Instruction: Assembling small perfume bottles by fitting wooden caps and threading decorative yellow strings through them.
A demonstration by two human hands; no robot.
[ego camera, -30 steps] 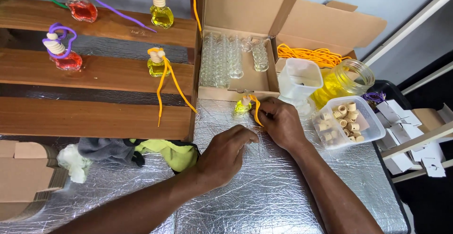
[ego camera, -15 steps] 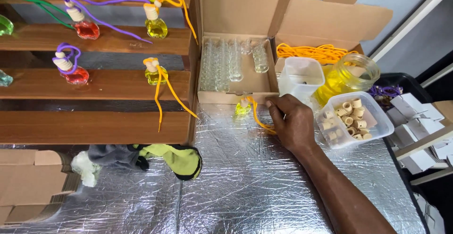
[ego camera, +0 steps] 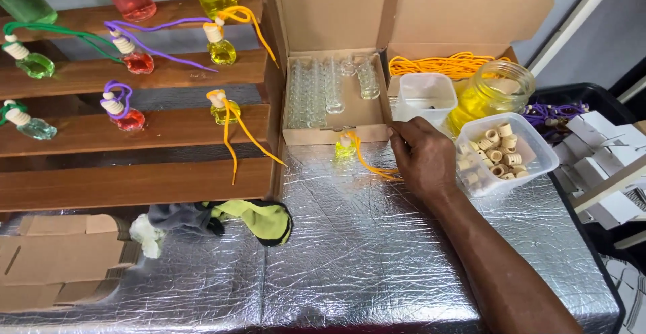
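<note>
Resting on the foil-covered bench, the person's right hand lies palm-down near the far edge, fingertips touching the orange cord that trails from a small yellow-filled bottle. The grip looks loose rather than clenched, pinning the cord more than grasping it; the left hand is out of view. The bottle stands just in front of an open cardboard box of empty glass bottles, near the bench's far edge. Beside the hand sits a clear tub of wooden caps, with a jar of yellow liquid and a white tub behind it. Finished bottles with cords line the wooden shelves at the left. The step in hand appears to be finishing this bottle's cord; the next move would likely call for pinching the cord cleanly and lifting without tipping the bottle.
</note>
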